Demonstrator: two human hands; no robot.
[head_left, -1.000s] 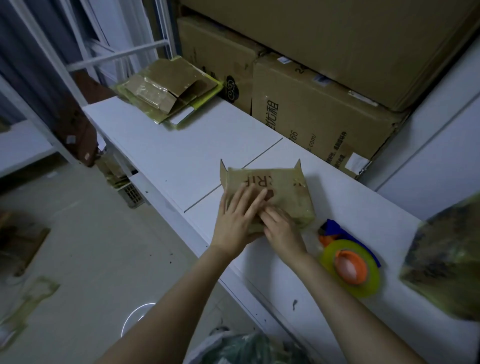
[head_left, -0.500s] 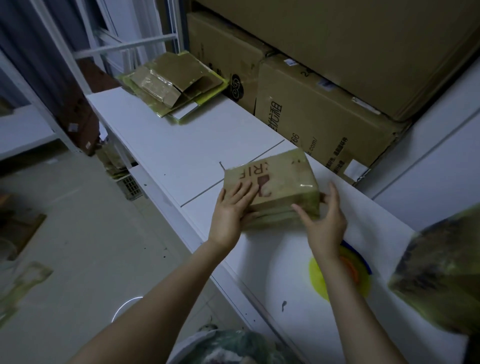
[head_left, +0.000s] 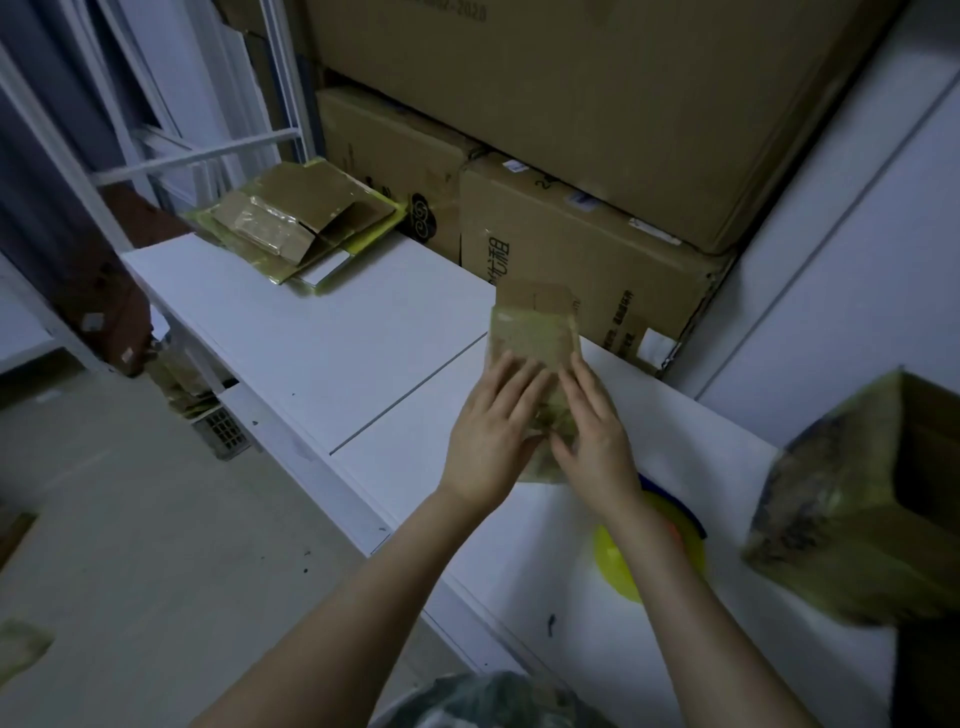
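A small cardboard box (head_left: 535, 332), wrapped in yellowish tape, stands turned end-on over the white table (head_left: 322, 353), with a plain brown flap at its far end. My left hand (head_left: 491, 436) lies on its near face with fingers spread and fairly straight. My right hand (head_left: 597, 439) lies beside it on the same face, fingers also straight. The two hands touch near the thumbs and hide the box's lower half. Whether the box rests on the table I cannot tell.
A yellow tape dispenser (head_left: 618, 566) lies under my right forearm. An open taped carton (head_left: 857, 509) sits at the right edge. Flattened cartons (head_left: 306, 228) lie at the back left. Large cardboard boxes (head_left: 571, 244) are stacked behind. A plastic bag (head_left: 493, 701) is below.
The box has been turned from lying broadside to pointing away from me. My right hand came from its right side onto the near face, next to my left hand.
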